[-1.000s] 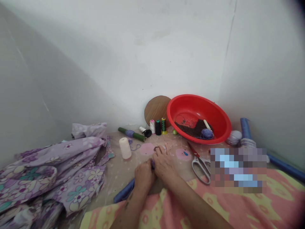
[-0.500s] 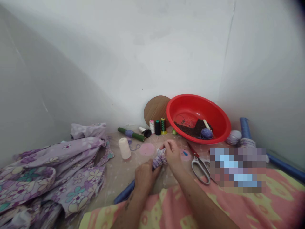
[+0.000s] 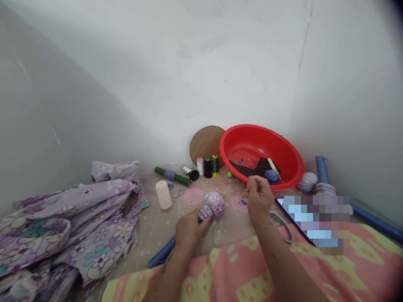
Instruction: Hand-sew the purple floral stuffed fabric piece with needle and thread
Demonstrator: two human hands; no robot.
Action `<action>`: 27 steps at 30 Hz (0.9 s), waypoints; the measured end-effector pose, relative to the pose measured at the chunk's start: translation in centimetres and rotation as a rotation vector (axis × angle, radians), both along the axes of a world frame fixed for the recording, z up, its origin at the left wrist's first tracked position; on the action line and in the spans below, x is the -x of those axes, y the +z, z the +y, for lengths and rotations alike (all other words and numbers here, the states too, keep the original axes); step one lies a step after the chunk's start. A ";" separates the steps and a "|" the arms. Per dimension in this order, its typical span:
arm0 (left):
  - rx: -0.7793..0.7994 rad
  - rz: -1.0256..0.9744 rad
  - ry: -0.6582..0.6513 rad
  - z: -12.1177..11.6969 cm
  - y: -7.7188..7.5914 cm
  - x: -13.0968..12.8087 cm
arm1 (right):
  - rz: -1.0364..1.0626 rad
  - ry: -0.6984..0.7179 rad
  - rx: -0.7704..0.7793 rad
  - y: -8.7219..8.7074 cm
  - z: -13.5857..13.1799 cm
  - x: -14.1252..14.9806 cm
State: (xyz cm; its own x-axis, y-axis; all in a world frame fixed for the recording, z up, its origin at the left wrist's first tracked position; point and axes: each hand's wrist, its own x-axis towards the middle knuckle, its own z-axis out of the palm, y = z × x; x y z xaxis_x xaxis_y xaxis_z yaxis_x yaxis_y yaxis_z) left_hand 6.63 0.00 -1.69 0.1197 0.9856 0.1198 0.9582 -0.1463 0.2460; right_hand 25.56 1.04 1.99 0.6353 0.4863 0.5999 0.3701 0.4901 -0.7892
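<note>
My left hand (image 3: 188,228) is wrapped round a blue stick (image 3: 162,251) that slants up from the lower left. Its upper end carries a round head (image 3: 215,204) covered in purple and white patterned cloth, with a cloth-wound neck just below. My right hand (image 3: 260,197) is raised off to the right, apart from that head, in front of the basin's lower rim. Its fingertips are pinched together; whatever they may hold is too small to make out. Behind my right wrist the scissors (image 3: 283,226) are mostly hidden, with one grey handle loop showing.
A red basin (image 3: 292,155) with dark material and purple yarn leans at the back beside a cardboard disc (image 3: 204,144). Several thread spools (image 3: 208,167), a white thread cone (image 3: 163,195) and a green tube (image 3: 179,178) stand or lie nearby. Floral cloth (image 3: 103,218) lies left, a phone (image 3: 302,222) right.
My right hand has left the cloth head and moved right, its fingers still pinched, now covering much of the scissors. The round head is fully exposed. My left hand has kept its grip.
</note>
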 end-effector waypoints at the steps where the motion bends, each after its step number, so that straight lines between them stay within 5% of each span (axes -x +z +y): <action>1: -0.008 0.006 0.009 0.1 -0.1 0.0 | -0.076 0.026 0.064 -0.3 0.1 0.2; 7: -0.045 -0.003 -0.029 0.3 -0.7 0.3 | -0.692 0.327 0.472 -1.4 -0.1 3.5; 13: -0.025 0.024 -0.010 0.0 -0.1 0.2 | -1.040 0.296 0.691 -1.9 -0.5 5.5; 16: -0.018 0.012 -0.013 -0.1 -0.1 0.2 | -0.880 0.357 0.623 -2.3 0.0 5.3; 19: -0.018 0.013 -0.001 -0.1 -0.1 0.1 | -0.469 0.350 0.405 -2.5 0.6 4.2; 23: -0.012 0.029 0.009 -0.1 0.1 0.0 | -0.012 0.012 0.190 -2.3 0.8 1.7; 27: 0.006 0.036 0.025 -0.2 0.3 -0.1 | -0.072 -0.162 0.191 -2.0 0.8 0.2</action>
State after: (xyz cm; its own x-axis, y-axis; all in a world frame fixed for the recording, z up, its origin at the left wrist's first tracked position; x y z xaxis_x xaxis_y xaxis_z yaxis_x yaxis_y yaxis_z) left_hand 6.74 -0.20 -1.40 0.0989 0.9890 0.1104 0.9697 -0.1207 0.2126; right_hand 25.39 1.83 -0.01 0.6731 0.4908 0.5533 0.4901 0.2642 -0.8306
